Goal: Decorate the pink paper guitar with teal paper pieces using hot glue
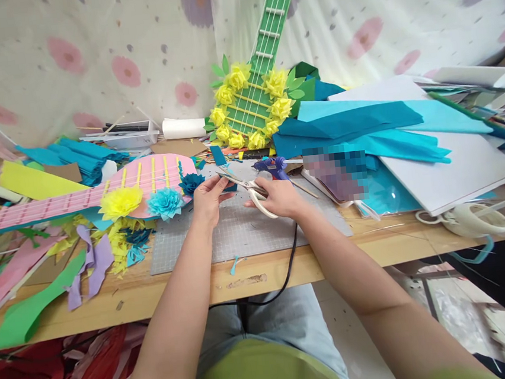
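My right hand (280, 197) grips a pair of scissors (261, 203) with white handles, its metal blades pointing left toward my other hand. The fingers of my left hand (210, 198) are pinched beside the blade tips, on a small piece of dark blue paper (231, 188) that is mostly hidden. Both hands are above a grey cutting mat (239, 238). Left of them lies a pink paper guitar (135, 177) with a yellow flower (121, 203), a light blue flower (167, 203) and a dark blue flower (192, 184).
A purple glue gun (272, 167) lies just behind the scissors, and a black cable (292, 263) hangs over the table edge. A green paper guitar (248, 103) with yellow flowers leans at the back. Blue paper sheets (348, 123) are piled right; coloured scraps (39, 293) cover the left.
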`<state>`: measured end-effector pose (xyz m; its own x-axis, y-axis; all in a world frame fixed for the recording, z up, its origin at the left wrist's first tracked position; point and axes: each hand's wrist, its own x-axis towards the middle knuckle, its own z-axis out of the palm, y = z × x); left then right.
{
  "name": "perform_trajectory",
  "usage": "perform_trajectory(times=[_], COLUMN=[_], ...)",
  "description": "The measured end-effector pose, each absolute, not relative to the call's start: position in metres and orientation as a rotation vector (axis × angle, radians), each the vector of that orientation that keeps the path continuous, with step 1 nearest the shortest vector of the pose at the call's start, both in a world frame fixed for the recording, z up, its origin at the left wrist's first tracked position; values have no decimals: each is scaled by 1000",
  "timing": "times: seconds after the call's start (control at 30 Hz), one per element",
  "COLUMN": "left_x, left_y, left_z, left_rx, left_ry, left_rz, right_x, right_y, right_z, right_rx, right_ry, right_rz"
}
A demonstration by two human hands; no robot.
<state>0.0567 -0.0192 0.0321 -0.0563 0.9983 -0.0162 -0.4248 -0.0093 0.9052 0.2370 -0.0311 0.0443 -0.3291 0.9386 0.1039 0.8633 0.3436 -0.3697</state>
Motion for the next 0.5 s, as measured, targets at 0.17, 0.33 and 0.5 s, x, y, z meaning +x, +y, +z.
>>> perform_trajectory(times=[0.17, 0.33, 0.5], left_x=[56, 57, 57], left_y=[-18, -18, -17], left_z=[29, 31, 31], left_rx=[838, 807, 787], left_ry=[927, 907, 898], left_rz=[1436, 1438, 1424], right_x=[235, 233, 232], right_y=[-33, -34, -34], right_z=[44, 45, 44], right_rx=[-1612, -1624, -1636], right_ry=[-2263, -2253, -2233], right_rz=[305, 308, 309])
